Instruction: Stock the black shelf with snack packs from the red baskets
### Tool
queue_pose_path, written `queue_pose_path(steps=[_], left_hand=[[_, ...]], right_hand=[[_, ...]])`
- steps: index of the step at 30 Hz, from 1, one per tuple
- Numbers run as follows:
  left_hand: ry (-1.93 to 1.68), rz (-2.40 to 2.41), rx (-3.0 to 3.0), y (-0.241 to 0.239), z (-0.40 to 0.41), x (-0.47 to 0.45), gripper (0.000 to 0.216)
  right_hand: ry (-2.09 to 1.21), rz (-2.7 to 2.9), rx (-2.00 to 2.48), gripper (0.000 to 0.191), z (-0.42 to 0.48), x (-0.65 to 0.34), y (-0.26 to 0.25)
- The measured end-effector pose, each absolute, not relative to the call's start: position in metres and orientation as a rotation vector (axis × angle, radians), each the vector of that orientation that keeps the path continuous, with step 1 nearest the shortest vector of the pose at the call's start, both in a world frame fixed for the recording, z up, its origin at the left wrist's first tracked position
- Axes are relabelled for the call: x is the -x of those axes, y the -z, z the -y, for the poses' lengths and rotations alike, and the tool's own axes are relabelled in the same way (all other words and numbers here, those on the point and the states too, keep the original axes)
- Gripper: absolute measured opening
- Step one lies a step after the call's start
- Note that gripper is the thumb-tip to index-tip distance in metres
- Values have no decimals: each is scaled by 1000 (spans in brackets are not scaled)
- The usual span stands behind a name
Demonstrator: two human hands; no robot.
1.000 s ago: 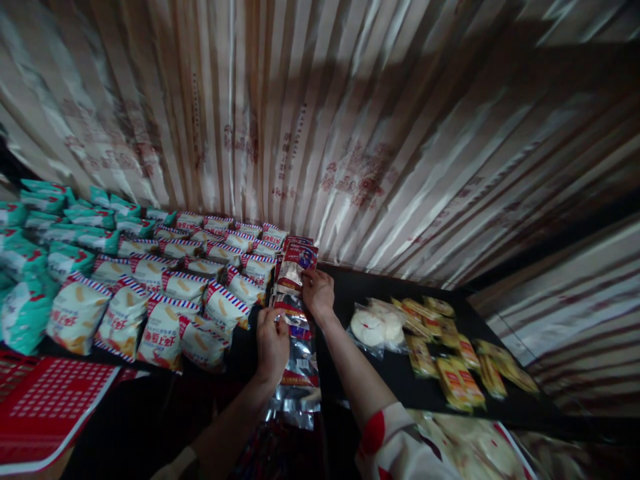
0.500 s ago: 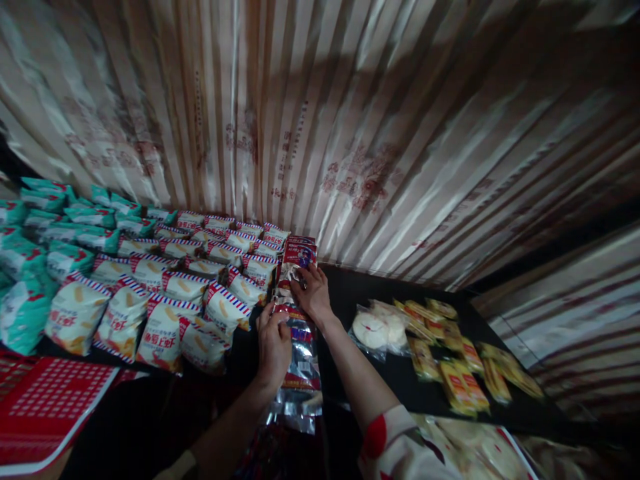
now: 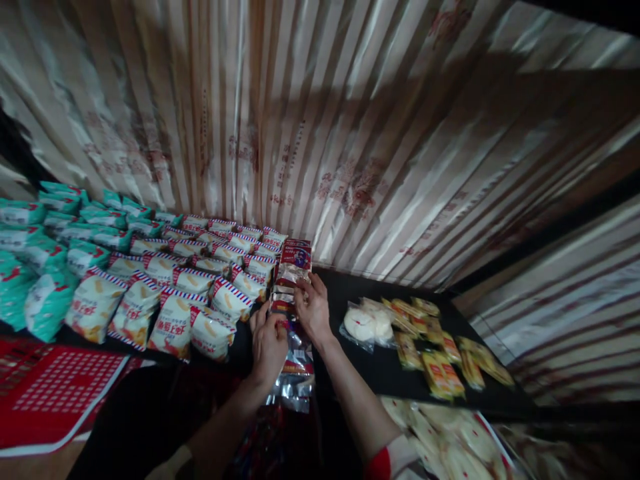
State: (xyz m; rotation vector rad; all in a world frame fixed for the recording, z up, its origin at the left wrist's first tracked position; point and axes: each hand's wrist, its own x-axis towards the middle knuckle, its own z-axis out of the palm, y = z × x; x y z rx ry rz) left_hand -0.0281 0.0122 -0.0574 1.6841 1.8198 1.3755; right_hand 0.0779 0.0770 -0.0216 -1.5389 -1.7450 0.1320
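A column of overlapping flat foil packets [image 3: 297, 255], red and silver with purple prints, lies on a black-covered table just right of the puffy snack bags. My left hand [image 3: 269, 340] is closed at the column's left edge, thumb over a packet and fingers curled down its side. Opposite it, my right hand [image 3: 313, 308] holds the right edge with bent fingers over the silver part. The palms hide the middle packets. Several white snack bags [image 3: 173, 325] with red-and-blue striped tops stand in rows beside my left hand.
Teal bags [image 3: 53, 303] fill the far left. A red perforated basket [image 3: 60, 387] sits at the lower left. To the right lie round white pieces in clear bags [image 3: 361, 325] and yellow packets [image 3: 440, 375]. Behind rises a pleated, printed sheet [image 3: 320, 133].
The view has shifted a little, so the right-hand goods appear further left. My right fingers have drawn down from the top packet's print toward its silver end. Both hands stay at the column.
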Motion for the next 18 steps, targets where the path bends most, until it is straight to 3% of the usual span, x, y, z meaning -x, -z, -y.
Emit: queue_pose_path(steps=[5,9,18], left_hand=[[-1469,-1698,-1672,52,28,44,27],[-1452,-1589,-1686,75,78,73,28],[-740,-1606,-1259,139,153,139,15]], right_hand=[[-284,1725,1270,27,-2,-60,8],[-472,1857,1116,22,68,-45,12],[-1207,2489,1454,23,133,-25,83]])
